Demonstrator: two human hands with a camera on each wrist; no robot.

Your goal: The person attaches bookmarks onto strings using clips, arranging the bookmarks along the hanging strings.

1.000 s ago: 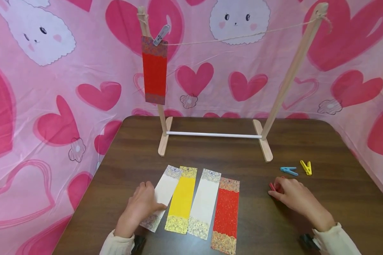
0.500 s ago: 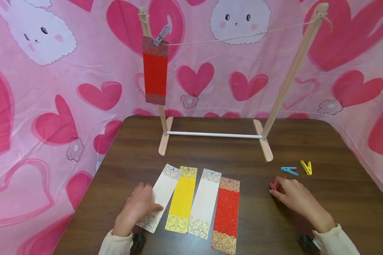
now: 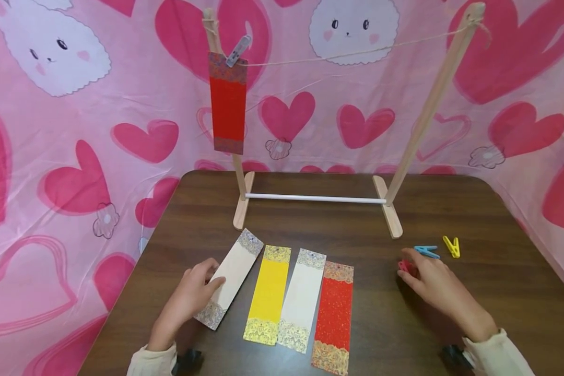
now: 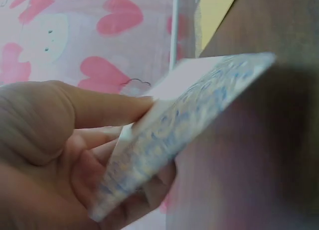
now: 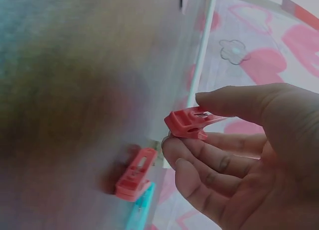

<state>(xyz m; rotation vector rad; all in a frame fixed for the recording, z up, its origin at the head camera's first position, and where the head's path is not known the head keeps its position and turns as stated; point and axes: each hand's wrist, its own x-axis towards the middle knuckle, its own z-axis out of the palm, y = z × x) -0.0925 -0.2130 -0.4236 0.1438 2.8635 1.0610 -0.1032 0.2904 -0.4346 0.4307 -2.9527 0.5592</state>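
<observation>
My left hand holds a white bookmark with patterned lace-like ends. In the left wrist view the thumb lies on its face and the fingers curl behind it, with the patterned end tilted up toward the camera. My right hand pinches a red clothespin between thumb and fingers, close over the table. A second red clothespin lies on the table below it, beside a blue clothespin. A yellow bookmark, another white bookmark and a red bookmark lie in a row between my hands.
A wooden stand with a string across its top is at the back of the table. From the string's left end hangs a red bookmark, held by a clothespin. A yellow clothespin lies at right.
My left hand has moved left and slightly away from me with the white bookmark, which is now apart from the yellow one and tilted. My right fingers have shifted slightly with the red clothespin.
</observation>
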